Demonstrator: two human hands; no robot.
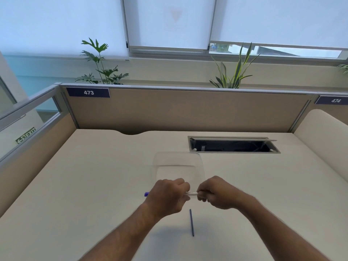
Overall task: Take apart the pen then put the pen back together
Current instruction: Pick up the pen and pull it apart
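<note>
Head view shows a big pale desk (pixel 94 176) with a clear box (pixel 199 162). Left hand (pixel 167 194) and right hand (pixel 218 193) both squeeze the white pen (pixel 193 193) between them. Its thin blue refill (pixel 191 222) lies just below.

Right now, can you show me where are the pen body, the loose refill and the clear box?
pen body (pixel 192 193): head view, white barrel showing between the two hands.
refill (pixel 191 222): head view, middle of the thin blue rod lying on the desk.
clear box (pixel 200 162): head view, its right wall.
</note>
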